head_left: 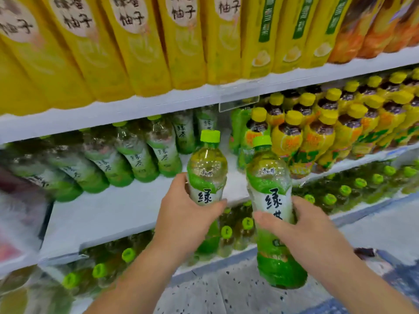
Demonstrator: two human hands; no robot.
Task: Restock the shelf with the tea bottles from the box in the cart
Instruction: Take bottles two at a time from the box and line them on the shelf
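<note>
The left hand (188, 220) wraps the label waist of one tea bottle (206, 168), the right hand (310, 230) a second tea bottle (269, 177), both near upright in the air before the bare gap on the middle shelf (127, 211), between the green tea row (136, 155) and the yellow-capped bottles (317, 132). Full, they look weighty, with thin squashy walls and slick film, so I'd judge that mid-body hold the right one.

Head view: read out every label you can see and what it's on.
"柚子": yellow cartons.
"绿茶": shelved green tea bottles.
"绿": left bottle in the left hand; right bottle in the right hand.
Too blurred: yellow-capped bottles, cartons' green strips.
</note>
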